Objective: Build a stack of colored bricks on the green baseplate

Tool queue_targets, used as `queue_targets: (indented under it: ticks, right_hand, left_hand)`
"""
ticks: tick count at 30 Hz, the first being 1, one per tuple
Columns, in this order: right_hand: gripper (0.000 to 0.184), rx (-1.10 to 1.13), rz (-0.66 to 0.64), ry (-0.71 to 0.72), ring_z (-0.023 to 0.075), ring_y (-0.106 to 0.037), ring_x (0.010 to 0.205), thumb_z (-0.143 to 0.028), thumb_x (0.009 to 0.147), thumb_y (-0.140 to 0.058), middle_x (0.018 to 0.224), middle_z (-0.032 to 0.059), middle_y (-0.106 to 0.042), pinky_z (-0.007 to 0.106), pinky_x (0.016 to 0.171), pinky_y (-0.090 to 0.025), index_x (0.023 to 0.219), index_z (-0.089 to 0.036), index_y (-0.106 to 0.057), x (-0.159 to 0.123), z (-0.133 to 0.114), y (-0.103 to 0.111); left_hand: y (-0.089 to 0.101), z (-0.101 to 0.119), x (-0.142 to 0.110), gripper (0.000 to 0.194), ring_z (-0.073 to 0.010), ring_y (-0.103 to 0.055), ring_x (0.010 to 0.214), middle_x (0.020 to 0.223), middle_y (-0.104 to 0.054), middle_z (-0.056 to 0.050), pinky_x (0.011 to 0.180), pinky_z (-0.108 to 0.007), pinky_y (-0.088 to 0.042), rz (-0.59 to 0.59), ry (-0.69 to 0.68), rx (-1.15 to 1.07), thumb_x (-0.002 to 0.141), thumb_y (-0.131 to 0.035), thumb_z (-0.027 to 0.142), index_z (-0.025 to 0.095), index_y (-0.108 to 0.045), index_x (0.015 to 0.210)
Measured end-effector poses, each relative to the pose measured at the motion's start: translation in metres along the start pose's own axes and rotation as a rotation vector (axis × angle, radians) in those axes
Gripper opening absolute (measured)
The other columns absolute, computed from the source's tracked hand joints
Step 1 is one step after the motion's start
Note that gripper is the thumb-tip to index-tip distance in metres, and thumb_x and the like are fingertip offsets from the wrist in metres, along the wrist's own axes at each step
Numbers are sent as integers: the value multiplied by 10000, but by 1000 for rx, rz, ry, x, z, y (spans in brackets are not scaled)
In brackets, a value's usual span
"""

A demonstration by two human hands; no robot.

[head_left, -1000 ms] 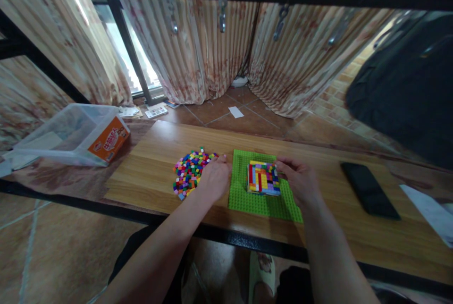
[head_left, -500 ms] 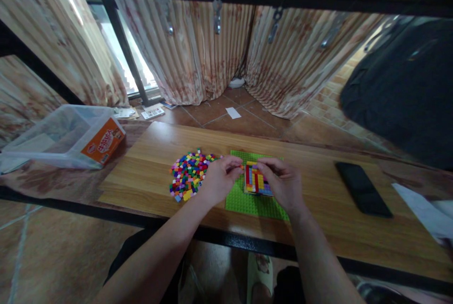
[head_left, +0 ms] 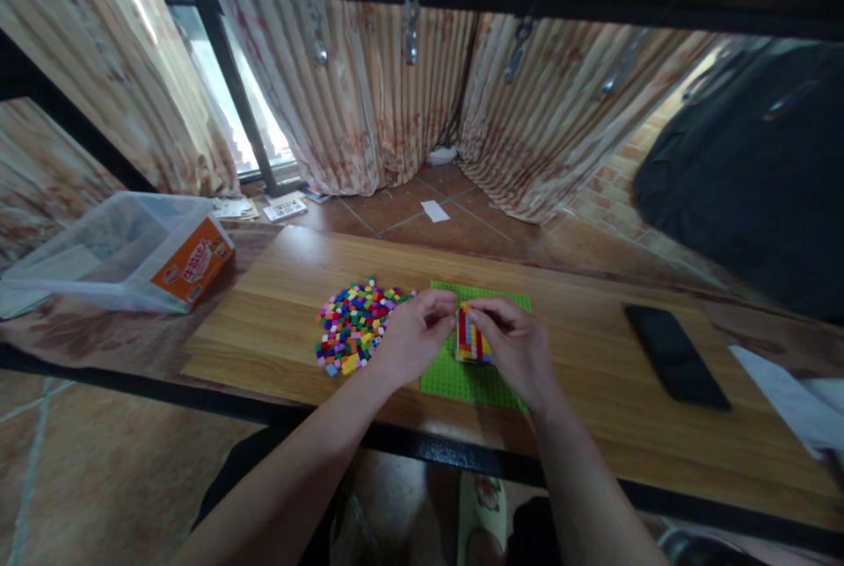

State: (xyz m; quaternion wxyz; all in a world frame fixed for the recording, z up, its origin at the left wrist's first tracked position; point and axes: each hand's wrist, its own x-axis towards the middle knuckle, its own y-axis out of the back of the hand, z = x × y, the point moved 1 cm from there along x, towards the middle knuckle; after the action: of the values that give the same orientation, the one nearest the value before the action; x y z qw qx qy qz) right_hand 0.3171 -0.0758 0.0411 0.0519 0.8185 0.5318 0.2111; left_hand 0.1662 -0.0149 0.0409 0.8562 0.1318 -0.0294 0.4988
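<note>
A green studded baseplate [head_left: 462,381] lies on the wooden board [head_left: 277,302], carrying a block of many-coloured small bricks [head_left: 469,339]. My left hand [head_left: 412,339] is curled at the block's left edge, fingertips pinched together near its top corner; what they pinch is too small to make out. My right hand [head_left: 518,346] lies over the block's right part, fingers bent and touching the top. A heap of loose coloured bricks [head_left: 352,327] sits just left of my left hand.
A black phone [head_left: 676,355] lies on the board at the right, white paper [head_left: 784,395] beyond it. A clear plastic tub with an orange label [head_left: 125,254] stands at the far left. Curtains and a tiled floor lie behind.
My left hand left the loose brick heap and came to the block's left edge. My right hand slid leftward over the block, covering more of it.
</note>
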Motion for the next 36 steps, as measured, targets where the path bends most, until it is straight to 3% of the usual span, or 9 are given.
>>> queue_targets:
  ticks: [5,9,13,19,36]
  right_hand:
    - [236,-60,245,-102,202,-662,760,-421,770,-691,814,51,-735,353,729,-523,849,-204,-738,6,14,41]
    - [271,-164,222,-188,215,-664,745,-427,754,-682,813,68,-741,373,731,-517,858,-183,-739,7,27,63]
    - [241,-256,87,-205,209,-660,726,-395,758,-636,780,57,-739,350,710,-501,814,-185,-739,5,29,62]
    - [260,-341,0,-221,198,-650,711,-389,765,-596,753,48,-730,323,692,-475,820,-177,-738,5,28,56]
    - [304,-216,50,-271,190,-639,673,-427,703,-657,738,61,-724,321,660,-483,827,-160,-734,8,34,56]
  left_hand:
    - [9,-5,4,188,-147,-672,793,928,-722,-63,775,-303,-554,69,27,129,815,-578,104,144,-652,984]
    - [12,-6,5,162,-145,-667,782,902,-721,-64,770,-296,-546,75,5,161,820,-564,106,138,-663,943]
    - [10,-7,3,170,-148,-665,780,921,-720,-67,763,-300,-539,43,-3,207,816,-558,98,136,-669,939]
    - [6,-8,2,182,-146,-674,772,899,-725,-46,741,-292,-545,2,-19,222,823,-545,100,155,-664,949]
    - [6,-2,0,183,-137,-661,748,907,-729,-44,717,-268,-520,-18,12,282,830,-550,111,157,-672,957]
